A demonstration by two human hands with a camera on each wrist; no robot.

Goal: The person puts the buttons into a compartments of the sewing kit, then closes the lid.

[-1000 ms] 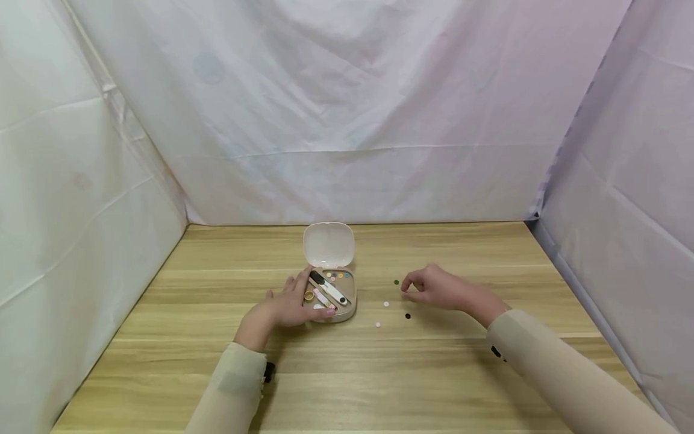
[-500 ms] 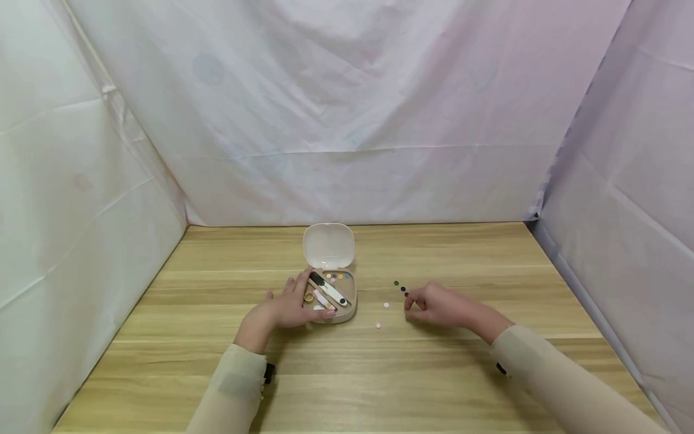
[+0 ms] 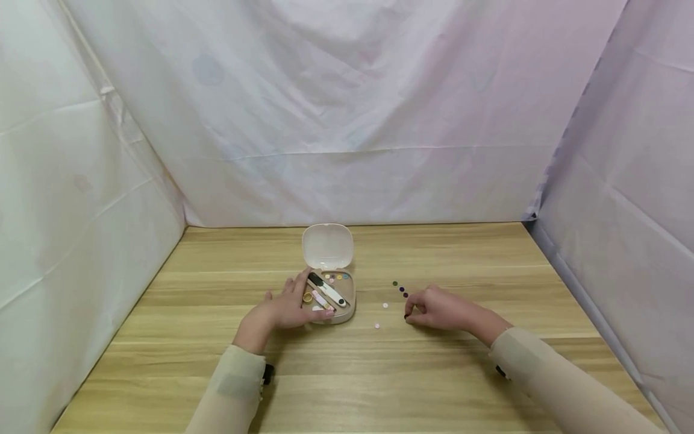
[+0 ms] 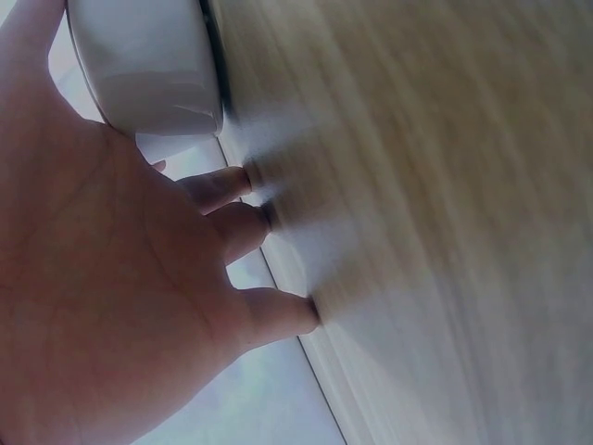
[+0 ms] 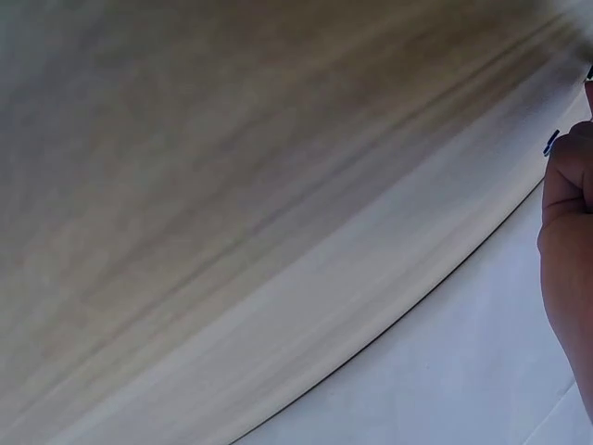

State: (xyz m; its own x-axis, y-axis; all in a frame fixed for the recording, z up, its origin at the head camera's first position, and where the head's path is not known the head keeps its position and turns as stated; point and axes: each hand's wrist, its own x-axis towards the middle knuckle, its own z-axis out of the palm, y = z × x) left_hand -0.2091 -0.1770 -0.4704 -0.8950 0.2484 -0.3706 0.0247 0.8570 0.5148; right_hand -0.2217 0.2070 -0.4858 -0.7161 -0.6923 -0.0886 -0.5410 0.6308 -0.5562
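Note:
A small beige box (image 3: 349,312) stands on the table with its pale lid (image 3: 328,247) raised. Inside lie a white tool with a black end (image 3: 333,294), a gold ring-shaped piece (image 3: 308,297), a pink-and-white piece (image 3: 322,300) and several coloured buttons (image 3: 339,277). My left hand (image 3: 284,306) rests against the box's left side, thumb along the front and the other fingers spread, some tips on the table in the left wrist view. To the right, my right hand (image 3: 441,308) pinches a black button (image 3: 406,317) at the tabletop between thumb and forefinger.
Green (image 3: 395,283), blue (image 3: 402,289) and dark red (image 3: 405,295) buttons lie in a slanting row behind the right fingertips. A white button (image 3: 385,305) and a pale pink button (image 3: 377,326) lie between box and right hand. White cloth (image 3: 347,150) encloses the wooden table (image 3: 336,386).
My right hand has moved toward me from beside the green button onto the black one, which it now pinches. The blue and dark red buttons have come into view. My left hand stays put.

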